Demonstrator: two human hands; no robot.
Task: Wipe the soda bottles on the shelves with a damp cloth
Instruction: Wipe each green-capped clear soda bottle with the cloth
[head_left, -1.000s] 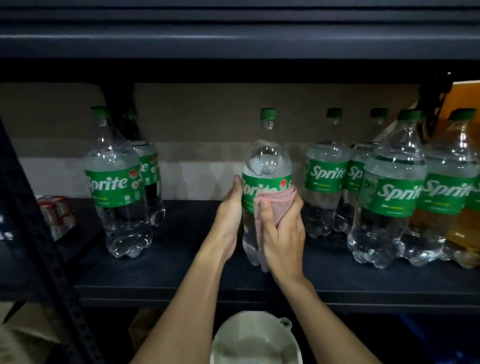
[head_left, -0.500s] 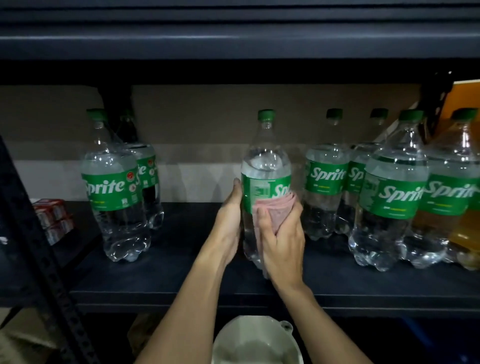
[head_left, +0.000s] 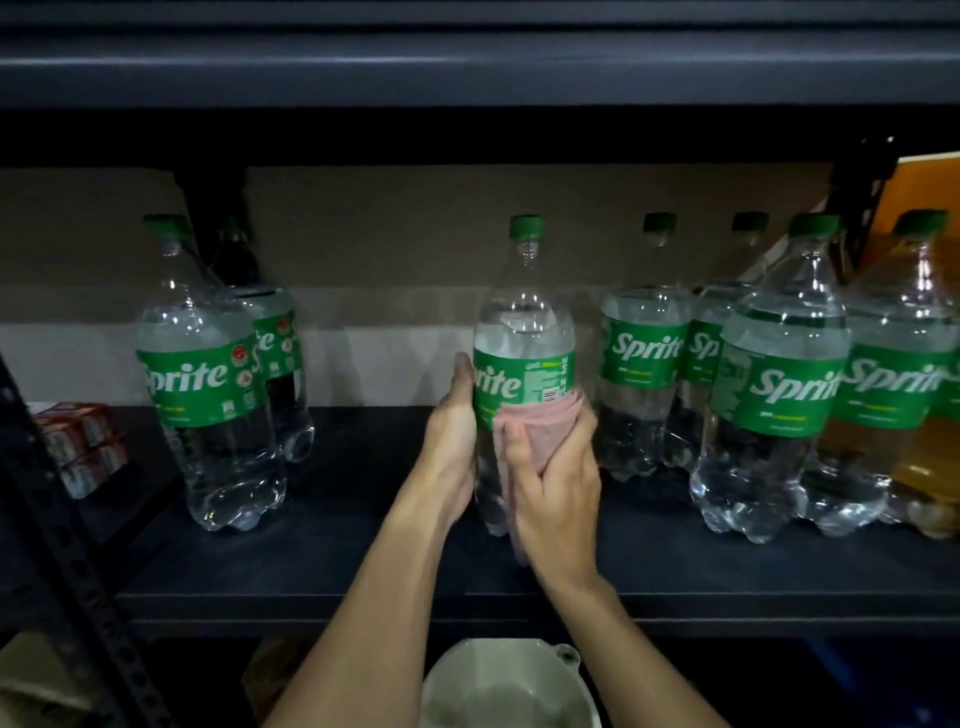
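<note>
A clear Sprite bottle (head_left: 524, 332) with a green label and green cap stands upright in the middle of the dark shelf (head_left: 363, 566). My left hand (head_left: 453, 431) grips its left side at label height. My right hand (head_left: 558, 480) holds a folded pink cloth (head_left: 540, 423) and presses it against the bottle's front, just under the label. Part of the cloth hangs down below my palm. The bottle's lower half is hidden behind my hands.
Two Sprite bottles (head_left: 205, 374) stand at the left, several more (head_left: 779, 384) crowd the right. Small red-and-white packs (head_left: 78, 441) lie at the far left. A white basin (head_left: 506, 686) sits below the shelf edge. Another shelf board (head_left: 467, 67) runs overhead.
The held bottle has turned about its axis, so the label text has shifted left and a barcode panel faces me. Both hands stay in nearly the same place.
</note>
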